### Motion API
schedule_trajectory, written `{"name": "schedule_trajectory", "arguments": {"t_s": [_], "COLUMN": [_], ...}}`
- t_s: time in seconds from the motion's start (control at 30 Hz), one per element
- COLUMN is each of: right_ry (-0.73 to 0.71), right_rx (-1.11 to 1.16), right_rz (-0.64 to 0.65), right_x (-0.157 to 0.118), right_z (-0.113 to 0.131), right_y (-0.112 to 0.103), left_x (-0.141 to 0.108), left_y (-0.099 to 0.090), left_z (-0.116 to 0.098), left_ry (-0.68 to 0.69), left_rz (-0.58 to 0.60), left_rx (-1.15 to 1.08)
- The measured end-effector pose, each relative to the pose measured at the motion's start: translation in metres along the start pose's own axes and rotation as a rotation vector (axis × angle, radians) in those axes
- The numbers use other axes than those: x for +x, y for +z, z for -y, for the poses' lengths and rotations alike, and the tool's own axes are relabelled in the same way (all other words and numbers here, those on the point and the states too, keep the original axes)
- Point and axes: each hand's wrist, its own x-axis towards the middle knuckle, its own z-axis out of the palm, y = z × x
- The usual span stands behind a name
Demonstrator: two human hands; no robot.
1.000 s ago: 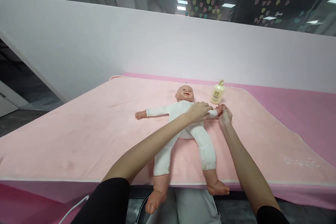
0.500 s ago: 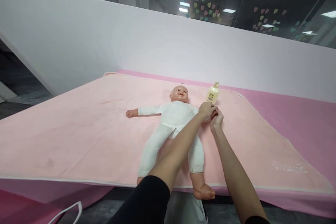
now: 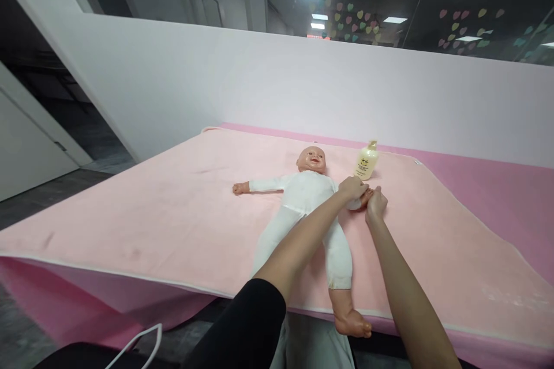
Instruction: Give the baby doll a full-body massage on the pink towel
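Observation:
A baby doll (image 3: pixel 307 193) with a white cloth body lies face up on a pink blanket (image 3: pixel 173 219), its head toward the wall. My left hand (image 3: pixel 353 188) reaches across the doll and is closed on its arm near the wrist. Beside it, on the right, my right hand (image 3: pixel 376 203) is closed at the doll's small hand (image 3: pixel 367 196), fingers pressed together. A pale yellow pump bottle (image 3: pixel 366 164) stands upright just beyond my hands.
A white partition wall (image 3: pixel 303 86) with dark glass above it rises behind the blanket. Pink covering (image 3: pixel 511 190) shows at the right. The blanket's front edge hangs near my legs, by a white curved object (image 3: pixel 158 340).
The view has shifted, so the doll and bottle appear farther right. My right hand has moved slightly apart from my left, and the doll's small hand now shows between them.

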Motion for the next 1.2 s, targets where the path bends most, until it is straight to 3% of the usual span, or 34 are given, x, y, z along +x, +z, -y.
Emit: {"name": "schedule_trajectory", "arguments": {"t_s": [0.1, 0.2, 0.33, 0.4, 0.47, 0.57, 0.67, 0.77, 0.83, 0.9, 0.97, 1.03, 1.13, 1.2], "right_ry": [-0.061, -0.127, -0.143, -0.130, -0.098, -0.040, -0.021, -0.091, -0.257, -0.518, -0.690, -0.808, -0.948, -0.976], "right_rx": [-0.169, -0.262, -0.301, -0.298, -0.307, -0.330, -0.387, -0.562, -0.645, -0.574, -0.449, -0.414, -0.440, -0.517], "right_rz": [-0.057, -0.123, -0.176, -0.195, -0.180, -0.113, -0.082, -0.052, -0.042, -0.044, 0.091, 0.436, 0.931, 1.135], "right_x": [-0.001, -0.003, -0.005, -0.002, 0.004, 0.014, 0.018, 0.009, -0.008, -0.033, -0.068, -0.109, -0.165, -0.192], "right_z": [0.008, 0.019, 0.023, 0.018, 0.011, -0.001, -0.002, 0.019, 0.044, 0.071, 0.092, 0.102, 0.091, 0.075], "right_y": [-0.004, -0.008, -0.012, -0.012, -0.013, -0.015, -0.020, -0.025, -0.021, -0.007, 0.018, 0.054, 0.114, 0.150], "left_x": [-0.001, -0.017, -0.077, -0.115, -0.148, -0.175, -0.182, -0.184, -0.184, -0.182, -0.178, -0.173, -0.169, -0.171], "left_y": [-0.015, -0.059, -0.141, -0.174, -0.195, -0.206, -0.202, -0.199, -0.197, -0.194, -0.188, -0.181, -0.174, -0.174], "left_z": [-0.003, 0.013, 0.079, 0.117, 0.149, 0.179, 0.191, 0.193, 0.193, 0.190, 0.185, 0.180, 0.174, 0.174], "left_ry": [-0.015, 0.111, 0.021, -0.167, -0.373, -0.637, -0.630, -0.489, -0.433, -0.384, -0.306, -0.207, -0.094, -0.070], "left_rz": [-0.019, -0.064, -0.500, -0.739, -0.858, -0.703, -0.500, -0.432, -0.515, -0.640, -0.705, -0.709, -0.681, -0.641], "left_rx": [0.010, -0.189, -0.253, -0.232, -0.142, 0.171, 0.293, 0.089, -0.143, -0.401, -0.656, -0.870, -1.037, -1.067]}}
